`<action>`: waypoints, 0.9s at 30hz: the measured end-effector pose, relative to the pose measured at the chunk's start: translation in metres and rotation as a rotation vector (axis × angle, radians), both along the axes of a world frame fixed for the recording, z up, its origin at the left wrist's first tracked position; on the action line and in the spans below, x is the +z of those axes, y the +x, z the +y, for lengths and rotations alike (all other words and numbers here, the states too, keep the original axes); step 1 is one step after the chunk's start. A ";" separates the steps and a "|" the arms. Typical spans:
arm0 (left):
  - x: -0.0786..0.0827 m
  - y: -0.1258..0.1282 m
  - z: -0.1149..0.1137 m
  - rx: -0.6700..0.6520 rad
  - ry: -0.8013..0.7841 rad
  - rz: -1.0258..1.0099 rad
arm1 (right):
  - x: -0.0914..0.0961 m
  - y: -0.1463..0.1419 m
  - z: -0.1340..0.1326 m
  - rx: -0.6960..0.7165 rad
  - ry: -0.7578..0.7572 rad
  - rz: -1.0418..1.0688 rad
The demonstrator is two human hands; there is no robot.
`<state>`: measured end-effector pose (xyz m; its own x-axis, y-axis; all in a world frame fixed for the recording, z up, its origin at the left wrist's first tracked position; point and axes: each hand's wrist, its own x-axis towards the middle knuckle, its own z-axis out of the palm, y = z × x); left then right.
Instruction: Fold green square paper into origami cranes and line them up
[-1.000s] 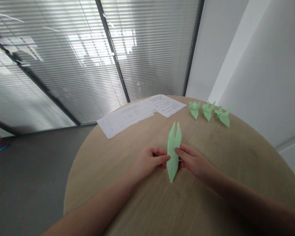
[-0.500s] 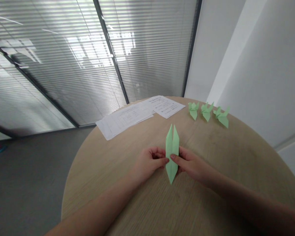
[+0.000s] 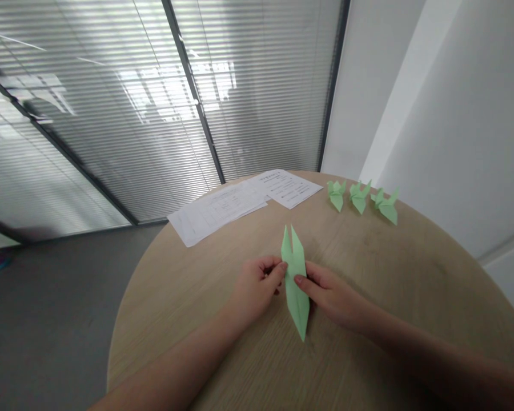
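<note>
A long, narrow piece of folded green paper [image 3: 295, 291] lies on the round wooden table [image 3: 248, 354], with two points at its far end and one at its near end. My left hand [image 3: 257, 282] pinches its left edge, fingers curled. Its right edge is pinched by my right hand [image 3: 329, 294], thumb on top of the paper. Both hands rest on the tabletop.
Three finished green paper cranes [image 3: 360, 197] stand in a row at the table's far right. White printed sheets [image 3: 235, 205] lie at the far edge. Beyond the table are glass walls with blinds and a grey floor [image 3: 47, 319]. A white wall is at the right.
The folded paper has turned a little, its far points swinging left and its near tip right. Both hands have kept their pinch on it and shifted slightly.
</note>
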<state>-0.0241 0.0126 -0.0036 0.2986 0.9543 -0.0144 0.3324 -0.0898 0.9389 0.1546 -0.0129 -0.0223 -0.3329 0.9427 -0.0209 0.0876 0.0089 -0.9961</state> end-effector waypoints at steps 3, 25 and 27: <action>0.000 0.001 0.000 0.000 0.005 -0.017 | -0.003 -0.001 -0.001 0.014 -0.080 0.014; 0.009 0.004 -0.008 0.044 0.032 -0.121 | 0.002 -0.003 -0.006 -0.053 0.061 -0.106; 0.011 0.004 -0.008 0.047 0.035 -0.112 | 0.002 -0.004 -0.008 -0.042 0.087 -0.129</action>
<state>-0.0205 0.0048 0.0077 0.2516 0.9666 0.0496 0.2303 -0.1096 0.9669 0.1509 -0.0204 -0.0204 -0.2931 0.9558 0.0217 0.2169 0.0886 -0.9722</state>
